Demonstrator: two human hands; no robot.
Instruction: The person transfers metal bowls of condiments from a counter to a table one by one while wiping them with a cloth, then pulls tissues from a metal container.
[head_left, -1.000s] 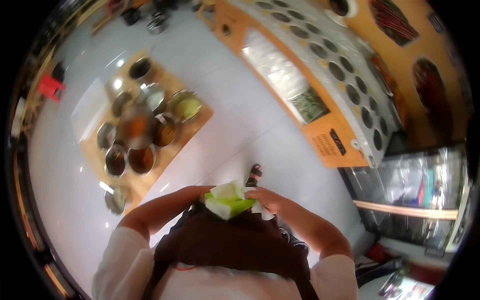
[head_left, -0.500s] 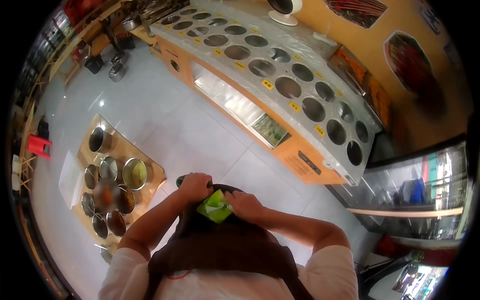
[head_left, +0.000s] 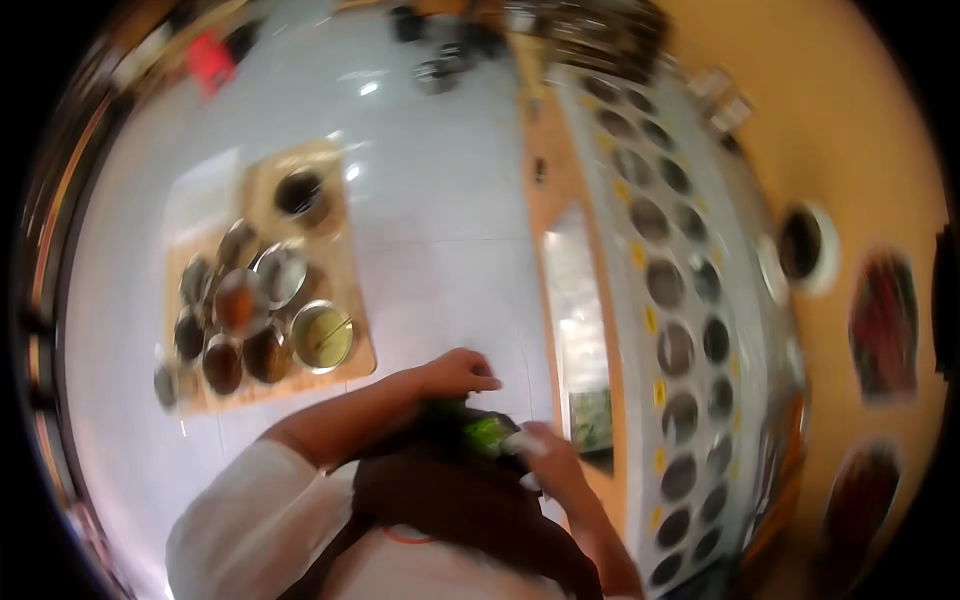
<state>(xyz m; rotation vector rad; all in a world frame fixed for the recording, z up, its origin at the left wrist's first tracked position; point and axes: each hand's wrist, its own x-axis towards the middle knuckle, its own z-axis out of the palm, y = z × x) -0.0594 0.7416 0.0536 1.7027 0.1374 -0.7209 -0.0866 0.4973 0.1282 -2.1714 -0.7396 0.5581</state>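
My left hand (head_left: 460, 372) is in front of my body, over the top of a dark bag or pocket (head_left: 420, 424) at my brown apron (head_left: 470, 500). Motion smears its fingers, so I cannot tell what they grip. A bright green packet (head_left: 485, 434) lies in the dark opening, between my two hands. To its right, my right hand (head_left: 552, 462) is closed on a white, tissue-like piece (head_left: 522, 443) beside the packet. Blur hides the piece's exact shape.
On the left, a wooden board (head_left: 355, 352) bears several metal pots, one a pot of yellow-green liquid (head_left: 323, 336) with a utensil in it. To the right runs a long counter (head_left: 575, 330) with rows of round wells. A white fan (head_left: 808, 247) stands beyond it.
My view has swung left, bringing the board nearer. My right hand has moved off the green packet and now grips a white piece. My left hand has left the bag's edge.
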